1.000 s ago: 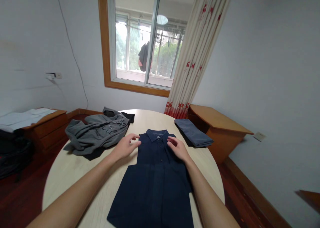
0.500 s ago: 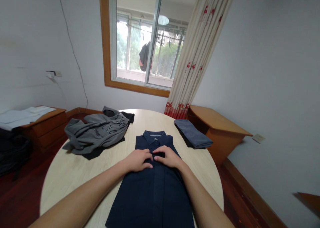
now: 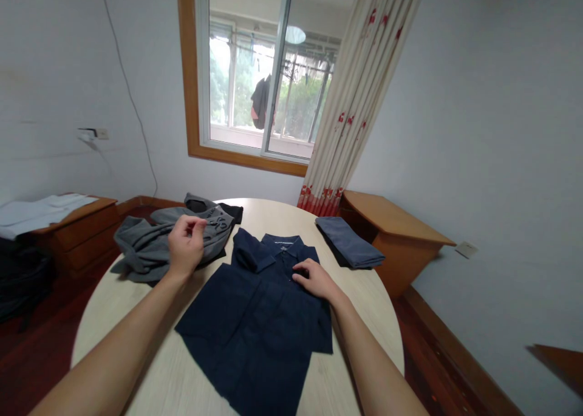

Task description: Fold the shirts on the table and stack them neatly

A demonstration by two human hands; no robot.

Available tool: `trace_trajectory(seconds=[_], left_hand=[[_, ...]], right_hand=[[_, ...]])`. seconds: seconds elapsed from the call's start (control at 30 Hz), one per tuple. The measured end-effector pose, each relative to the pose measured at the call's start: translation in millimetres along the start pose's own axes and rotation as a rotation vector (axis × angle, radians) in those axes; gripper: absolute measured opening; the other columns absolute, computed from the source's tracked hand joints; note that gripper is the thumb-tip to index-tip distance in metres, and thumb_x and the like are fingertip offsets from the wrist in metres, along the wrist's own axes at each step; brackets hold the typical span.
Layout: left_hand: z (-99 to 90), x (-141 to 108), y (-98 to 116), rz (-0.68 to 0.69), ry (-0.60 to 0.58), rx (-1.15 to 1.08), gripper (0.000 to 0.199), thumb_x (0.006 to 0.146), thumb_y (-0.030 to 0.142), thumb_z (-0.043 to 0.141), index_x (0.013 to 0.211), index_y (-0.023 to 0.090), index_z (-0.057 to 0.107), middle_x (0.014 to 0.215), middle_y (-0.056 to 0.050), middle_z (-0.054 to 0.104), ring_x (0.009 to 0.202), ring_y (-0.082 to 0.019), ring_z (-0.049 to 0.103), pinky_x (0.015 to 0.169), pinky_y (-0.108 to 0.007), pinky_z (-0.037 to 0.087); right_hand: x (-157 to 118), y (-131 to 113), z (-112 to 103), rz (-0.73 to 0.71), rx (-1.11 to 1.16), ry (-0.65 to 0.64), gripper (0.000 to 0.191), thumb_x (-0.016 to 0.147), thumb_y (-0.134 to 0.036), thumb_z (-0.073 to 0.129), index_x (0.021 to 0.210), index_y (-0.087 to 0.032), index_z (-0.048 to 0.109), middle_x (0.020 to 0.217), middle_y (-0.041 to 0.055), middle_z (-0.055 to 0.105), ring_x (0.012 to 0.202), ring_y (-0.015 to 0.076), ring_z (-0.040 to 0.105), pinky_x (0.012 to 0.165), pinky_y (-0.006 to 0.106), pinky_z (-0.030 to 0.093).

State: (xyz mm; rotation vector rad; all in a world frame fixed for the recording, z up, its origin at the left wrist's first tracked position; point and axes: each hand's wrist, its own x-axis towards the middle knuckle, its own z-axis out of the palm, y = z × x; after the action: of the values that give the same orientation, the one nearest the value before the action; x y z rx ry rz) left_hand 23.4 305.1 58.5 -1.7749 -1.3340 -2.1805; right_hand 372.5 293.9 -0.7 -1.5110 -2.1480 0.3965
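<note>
A dark navy collared shirt (image 3: pixel 268 337) lies on the round pale table (image 3: pixel 150 367), its collar toward the window. Its left part is loosened, with a sleeve bunched beside the collar and the lower body skewed to the left. Raised to the left of the shirt, my left hand (image 3: pixel 186 240) has its fingers curled together, in front of the grey garment; no cloth shows in it. My right hand (image 3: pixel 313 278) rests on the shirt's upper right front below the collar, fingers slightly bent and apart.
A crumpled grey garment (image 3: pixel 146 240) with black cloth lies at the table's back left. Folded grey-blue cloth (image 3: pixel 350 243) sits at the right edge. Beyond stand a wooden desk (image 3: pixel 396 218) and a low cabinet (image 3: pixel 86 231) with papers.
My left hand has left the shirt and moved up and left. My right hand has shifted slightly right. The neatly folded shirt has come partly unfolded and skewed.
</note>
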Motion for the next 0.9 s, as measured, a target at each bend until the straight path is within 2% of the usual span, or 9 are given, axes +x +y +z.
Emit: trace_trajectory(seconds=[0.1,0.23,0.33,0.4,0.47,0.6,0.73,0.8,0.9], left_hand=[[3.0,-6.6,-0.4,0.037,-0.026,0.025,0.023,0.091,0.037,0.054,0.075,0.020,0.057,0.071,-0.001,0.056,0.066,-0.016,0.052,0.064,-0.027,0.041],[20.6,-34.5,10.4,0.190,-0.471,0.057,0.023,0.094,0.035,0.053,0.079,0.021,0.063,0.082,-0.005,0.065,0.081,-0.020,0.059,0.079,-0.032,0.046],[34.9,-57.2,11.1,0.229,-0.815,0.113,0.020,0.090,0.036,0.060,0.102,0.021,0.068,0.112,-0.009,0.069,0.108,-0.026,0.059,0.097,-0.039,0.043],[41.6,-68.9,6.9,0.180,-0.960,0.214,0.037,0.086,0.037,0.066,0.119,0.022,0.064,0.134,-0.011,0.060,0.123,-0.030,0.052,0.103,-0.045,0.040],[45.8,-76.3,2.5,0.116,-1.049,0.317,0.052,0.084,0.040,0.068,0.132,0.021,0.059,0.142,-0.013,0.053,0.127,-0.034,0.048,0.105,-0.048,0.038],[49.9,-80.6,3.1,0.083,-1.114,0.434,0.047,0.087,0.037,0.064,0.130,0.019,0.061,0.123,-0.014,0.064,0.111,-0.033,0.058,0.097,-0.044,0.043],[50.4,-76.9,9.4,0.038,-1.167,0.481,0.029,0.088,0.029,0.060,0.113,0.019,0.069,0.111,-0.012,0.068,0.100,-0.030,0.064,0.085,-0.039,0.047],[46.4,-69.5,11.2,0.040,-1.121,0.451,0.021,0.089,0.028,0.058,0.103,0.020,0.070,0.105,-0.010,0.070,0.097,-0.029,0.065,0.081,-0.036,0.048],[32.2,-48.5,11.7,0.028,-0.809,0.326,0.018,0.091,0.031,0.053,0.095,0.021,0.067,0.098,-0.007,0.069,0.091,-0.026,0.064,0.078,-0.033,0.047]], right_hand=[[-0.8,-1.5,1.0,0.020,-0.039,-0.008,0.031,0.084,-0.031,0.067,0.110,-0.017,0.073,0.108,0.0113,0.063,0.097,0.0227,0.062,0.089,0.035,0.048],[-1.5,-6.0,6.7,0.115,-0.140,0.017,0.039,0.082,-0.036,0.070,0.116,-0.019,0.071,0.117,0.0135,0.060,0.109,0.0278,0.058,0.094,0.039,0.045],[-1.7,-7.3,10.9,0.260,-0.240,0.074,0.045,0.080,-0.039,0.071,0.120,-0.019,0.069,0.125,0.0169,0.057,0.114,0.0337,0.055,0.094,0.044,0.044],[-1.6,-6.1,12.0,0.328,-0.273,0.106,0.044,0.079,-0.034,0.069,0.120,-0.018,0.069,0.124,0.0188,0.057,0.112,0.0356,0.056,0.089,0.045,0.045],[-1.2,-3.3,11.6,0.334,-0.277,0.132,0.038,0.078,-0.025,0.066,0.115,-0.018,0.071,0.116,0.0181,0.061,0.106,0.0332,0.059,0.086,0.042,0.046],[0.6,1.6,8.6,0.253,-0.165,0.109,0.033,0.071,-0.009,0.059,0.099,-0.018,0.074,0.097,0.0112,0.069,0.089,0.0244,0.063,0.080,0.035,0.046],[2.6,-2.3,-1.1,0.089,0.144,0.103,0.031,0.067,-0.010,0.054,0.090,-0.018,0.073,0.089,0.0064,0.070,0.080,0.0202,0.062,0.076,0.032,0.048],[2.6,-3.1,-12.5,-0.015,0.334,0.225,0.025,0.068,-0.016,0.056,0.087,-0.019,0.072,0.090,0.0053,0.070,0.082,0.0201,0.062,0.077,0.032,0.048],[1.4,5.9,-34.5,-0.017,0.541,0.592,0.017,0.070,-0.029,0.062,0.083,-0.020,0.068,0.087,0.0043,0.068,0.083,0.0205,0.061,0.077,0.033,0.049]])
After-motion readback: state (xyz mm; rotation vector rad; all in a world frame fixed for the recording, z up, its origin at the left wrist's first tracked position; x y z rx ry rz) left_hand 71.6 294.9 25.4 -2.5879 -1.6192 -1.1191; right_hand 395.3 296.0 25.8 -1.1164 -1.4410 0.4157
